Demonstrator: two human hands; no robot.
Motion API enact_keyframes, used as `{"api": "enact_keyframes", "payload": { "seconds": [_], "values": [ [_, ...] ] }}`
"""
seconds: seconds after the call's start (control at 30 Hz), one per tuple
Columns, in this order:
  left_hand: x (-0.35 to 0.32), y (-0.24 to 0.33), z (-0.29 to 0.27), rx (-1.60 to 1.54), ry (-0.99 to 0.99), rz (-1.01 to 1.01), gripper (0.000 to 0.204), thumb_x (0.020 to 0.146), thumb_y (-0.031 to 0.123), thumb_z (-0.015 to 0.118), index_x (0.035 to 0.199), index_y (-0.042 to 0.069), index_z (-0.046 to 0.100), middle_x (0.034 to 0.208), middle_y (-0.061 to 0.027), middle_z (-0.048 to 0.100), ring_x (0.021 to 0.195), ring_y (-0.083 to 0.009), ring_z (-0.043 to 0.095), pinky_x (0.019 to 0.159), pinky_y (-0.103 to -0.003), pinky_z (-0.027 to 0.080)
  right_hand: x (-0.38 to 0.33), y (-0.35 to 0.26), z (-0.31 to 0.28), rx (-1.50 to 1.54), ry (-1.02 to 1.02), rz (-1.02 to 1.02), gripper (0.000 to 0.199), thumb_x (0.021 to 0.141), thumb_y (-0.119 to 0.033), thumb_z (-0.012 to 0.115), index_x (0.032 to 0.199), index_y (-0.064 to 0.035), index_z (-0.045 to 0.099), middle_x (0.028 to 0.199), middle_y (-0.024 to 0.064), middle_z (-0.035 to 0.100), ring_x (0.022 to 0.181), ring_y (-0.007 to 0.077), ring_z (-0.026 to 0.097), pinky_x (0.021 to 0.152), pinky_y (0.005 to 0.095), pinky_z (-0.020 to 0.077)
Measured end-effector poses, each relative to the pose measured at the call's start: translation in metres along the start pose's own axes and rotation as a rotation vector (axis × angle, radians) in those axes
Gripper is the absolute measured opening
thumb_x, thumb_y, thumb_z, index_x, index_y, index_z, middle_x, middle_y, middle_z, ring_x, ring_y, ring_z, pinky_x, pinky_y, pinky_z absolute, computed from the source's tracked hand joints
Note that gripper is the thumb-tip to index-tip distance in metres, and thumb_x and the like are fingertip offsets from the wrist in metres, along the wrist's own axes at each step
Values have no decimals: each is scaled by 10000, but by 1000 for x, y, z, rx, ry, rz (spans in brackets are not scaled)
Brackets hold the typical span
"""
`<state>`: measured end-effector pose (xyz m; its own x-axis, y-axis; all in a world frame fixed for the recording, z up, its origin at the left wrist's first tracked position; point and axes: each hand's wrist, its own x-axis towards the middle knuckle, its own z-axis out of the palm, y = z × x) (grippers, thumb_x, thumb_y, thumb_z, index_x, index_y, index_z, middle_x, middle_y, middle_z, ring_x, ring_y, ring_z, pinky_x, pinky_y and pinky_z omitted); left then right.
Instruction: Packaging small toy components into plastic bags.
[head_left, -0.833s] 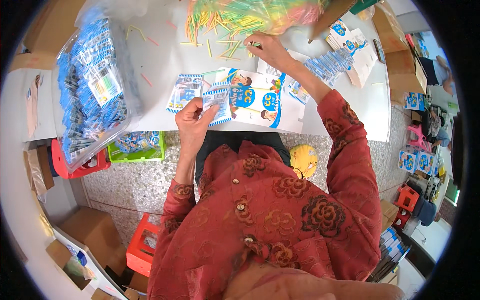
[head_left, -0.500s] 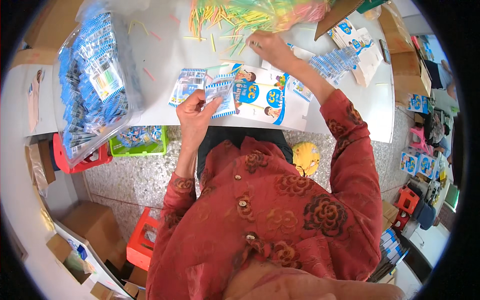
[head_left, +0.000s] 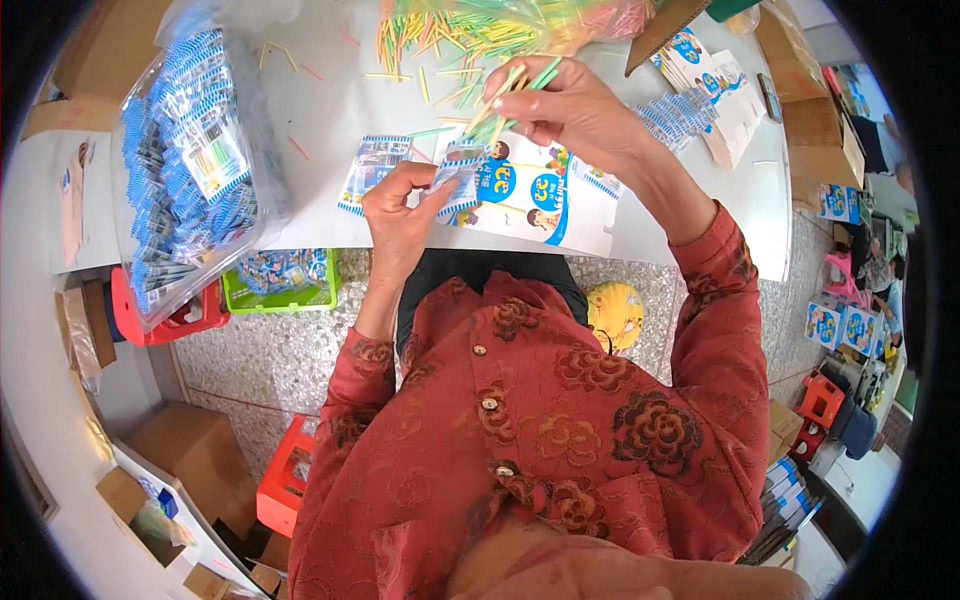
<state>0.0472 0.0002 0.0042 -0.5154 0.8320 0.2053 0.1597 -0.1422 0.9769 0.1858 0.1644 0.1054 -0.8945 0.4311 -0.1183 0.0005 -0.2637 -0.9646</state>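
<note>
My left hand (head_left: pixel 402 212) pinches a small clear packet with a blue printed card (head_left: pixel 457 176) just above the white table's near edge (head_left: pixel 310 232). My right hand (head_left: pixel 570 108) is raised over the table and grips a small bunch of thin coloured sticks (head_left: pixel 505 88), their tips pointing down toward the packet's mouth. A large heap of the same yellow, green and pink sticks (head_left: pixel 470 28) lies in a clear bag at the table's far side. Printed blue-and-white cards (head_left: pixel 530 195) lie flat under my hands.
A big clear bag of filled blue packets (head_left: pixel 185 170) rests on the table's left. More packets and cards (head_left: pixel 700 80) lie at the right by a cardboard box (head_left: pixel 810 100). Below the table sit a green tray (head_left: pixel 285 280), red stools (head_left: pixel 285 480) and a yellow object (head_left: pixel 615 312).
My right hand left the stick heap and came back toward me with a bunch of sticks. My left hand lifted the packet slightly to meet it.
</note>
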Motion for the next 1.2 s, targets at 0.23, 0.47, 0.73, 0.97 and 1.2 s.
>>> {"api": "enact_keyframes", "payload": {
  "seconds": [0.23,0.47,0.73,0.97,1.2],
  "values": [
    [1,10,3,91,-27,87,113,691,-32,706,754,-39,613,746,-58,623,681,-111,559,633,-227,433,-5,15,-4,82,23,161,160,822,-150,653,956,-66,631,734,-49,559,575,11,437,490,156,330],
    [2,13,6,151,-55,166,112,675,-43,705,740,-38,614,766,-80,644,700,-132,591,642,-241,451,-11,15,0,10,75,158,139,837,-172,640,921,-61,630,687,-61,535,575,4,434,492,156,327],
    [1,18,7,245,-43,318,152,656,-36,730,719,-38,592,733,-97,627,655,-165,579,612,-252,441,-11,17,-1,42,75,136,121,844,-171,632,904,-66,629,681,-58,530,572,13,438,489,167,330],
    [-3,21,10,291,-10,315,129,673,-19,721,726,-32,604,751,-114,638,671,-192,614,607,-269,469,-17,23,4,-18,149,27,133,842,-164,636,916,-54,619,677,-17,560,534,25,437,462,172,329],
    [-12,4,19,-8,26,93,106,704,-6,711,757,-19,620,700,-27,597,600,-81,495,555,-216,392,-26,25,13,-314,216,-196,141,833,-126,635,930,-26,612,682,2,577,555,27,487,476,168,374]
  ]
}}
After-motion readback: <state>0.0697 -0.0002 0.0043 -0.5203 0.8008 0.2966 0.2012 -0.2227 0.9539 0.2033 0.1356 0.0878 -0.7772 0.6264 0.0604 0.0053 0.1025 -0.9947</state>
